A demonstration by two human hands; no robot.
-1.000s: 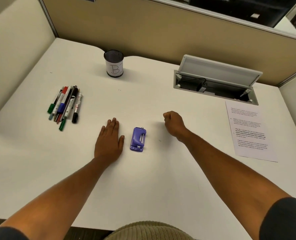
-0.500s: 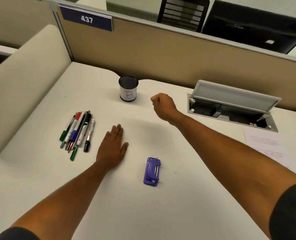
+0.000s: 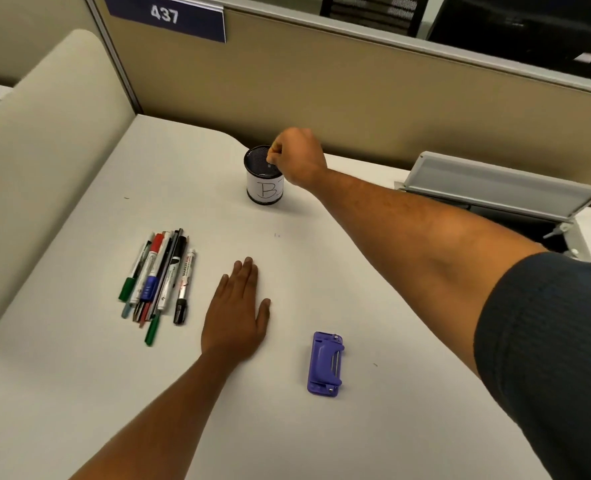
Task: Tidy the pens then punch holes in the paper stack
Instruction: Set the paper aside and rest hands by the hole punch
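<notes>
Several pens and markers [image 3: 159, 282] lie in a bundle on the left of the white desk [image 3: 79, 375]. A black mesh pen cup [image 3: 264, 188] with a white label marked "B" stands upright at the back. My right hand [image 3: 297, 157] is at the cup's far right rim, its fingertips pinched on the rim. My left hand [image 3: 235, 313] lies flat on the desk, palm down and holding nothing, between the pens and a purple hole punch [image 3: 325, 363]. The paper stack is out of view.
An open grey cable hatch [image 3: 495, 188] is set into the desk at the back right. Beige partition walls close off the back and left, with a sign [image 3: 166, 15] reading 437. My right forearm crosses above the desk's right half.
My right hand has travelled from beside the hole punch up and leftward to the pen cup's rim. The view has shifted left, so the paper left the frame. My left hand stays flat.
</notes>
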